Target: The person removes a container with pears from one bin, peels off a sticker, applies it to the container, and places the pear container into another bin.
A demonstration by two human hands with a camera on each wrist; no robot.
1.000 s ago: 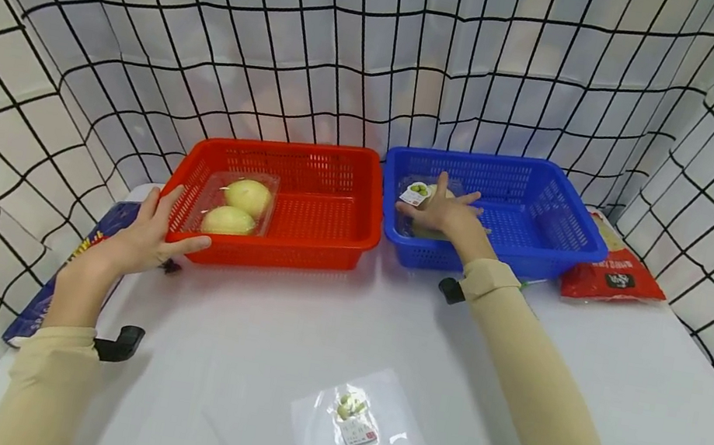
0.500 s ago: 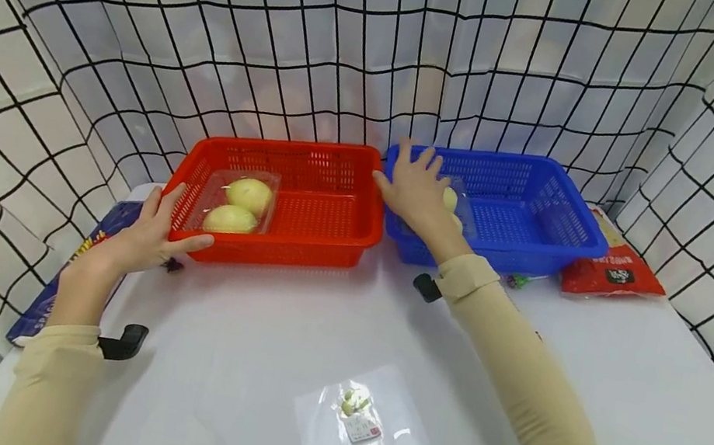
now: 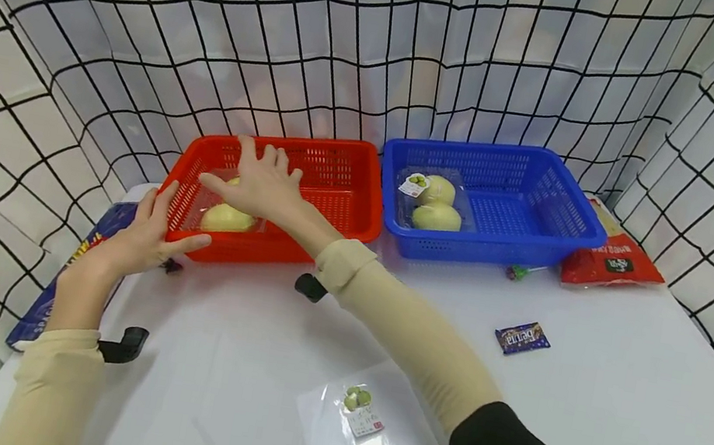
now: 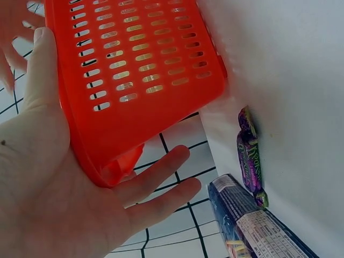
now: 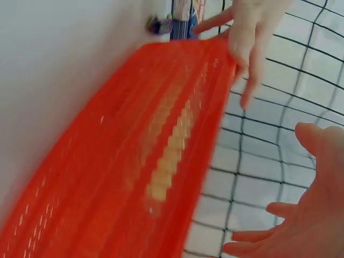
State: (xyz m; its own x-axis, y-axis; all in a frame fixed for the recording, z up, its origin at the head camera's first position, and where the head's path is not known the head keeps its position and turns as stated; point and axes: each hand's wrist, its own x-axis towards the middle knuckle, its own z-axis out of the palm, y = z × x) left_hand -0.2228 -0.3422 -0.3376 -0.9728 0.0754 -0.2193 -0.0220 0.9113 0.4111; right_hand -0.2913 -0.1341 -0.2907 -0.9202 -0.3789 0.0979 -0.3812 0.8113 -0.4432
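In the head view, my left hand (image 3: 142,238) rests on the left front corner of the red basket (image 3: 349,202). Its fingers are straight, with the thumb along the front and the other fingers at the left side, as the left wrist view also shows. My right hand (image 3: 263,187) hovers over the left part of that basket, fingers spread, holding nothing. Below it lies a clear pack of pale yellow round fruit (image 3: 226,220), partly hidden by the hand. A similar labelled fruit pack (image 3: 436,216) sits at the left inside the blue basket (image 3: 523,203).
A clear plastic sheet with fruit labels (image 3: 362,444) lies at the front. Right of it is a small blue wrapped snack (image 3: 522,338); a red bag (image 3: 619,266) stands beside the blue basket. A purple-wrapped candy (image 4: 250,156) and blue box (image 4: 247,220) lie left. Black netting surrounds the table.
My right hand has left the fruit pack in the blue basket and moved left over the red basket. The blue wrapped snack has come into view. My left hand stays at the corner.
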